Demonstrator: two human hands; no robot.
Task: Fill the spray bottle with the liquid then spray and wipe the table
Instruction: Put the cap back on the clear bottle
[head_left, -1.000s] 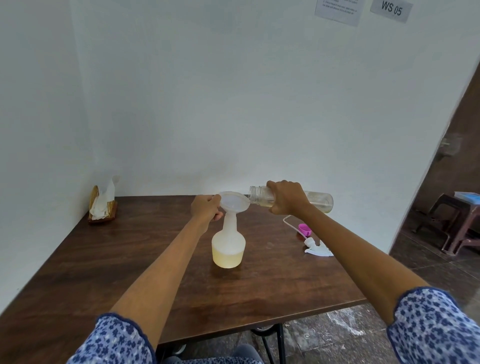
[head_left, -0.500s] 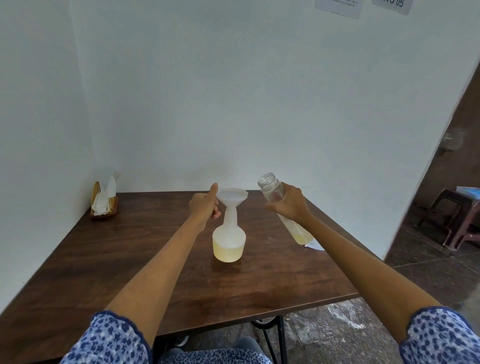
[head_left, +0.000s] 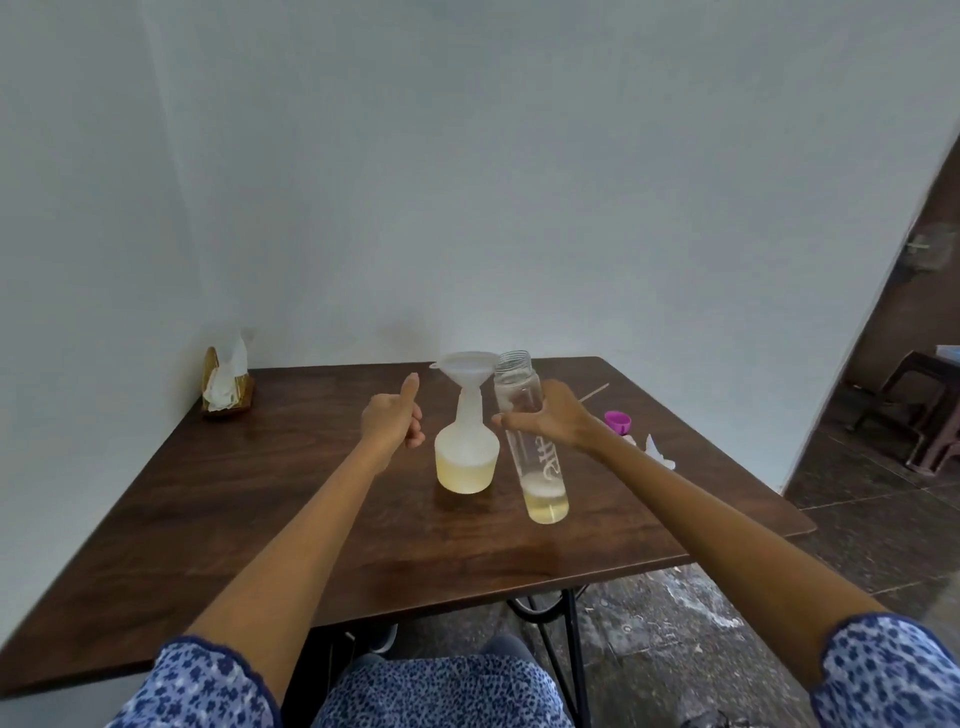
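A white translucent spray bottle stands uncapped in the middle of the brown table, holding pale yellow liquid in its base. A white funnel sits in its neck. My right hand grips a tall clear bottle upright just right of the spray bottle, its base at the tabletop, a little yellow liquid at the bottom. My left hand hovers just left of the spray bottle, fingers curled, thumb up, holding nothing and clear of the funnel.
A pink cap and the white spray head with its tube lie at the table's right side. A tissue holder stands at the back left corner against the wall. Chairs stand on the floor far right.
My right hand has swung the clear bottle from horizontal over the funnel to upright and lowered it beside the spray bottle. My left hand has let go of the funnel.
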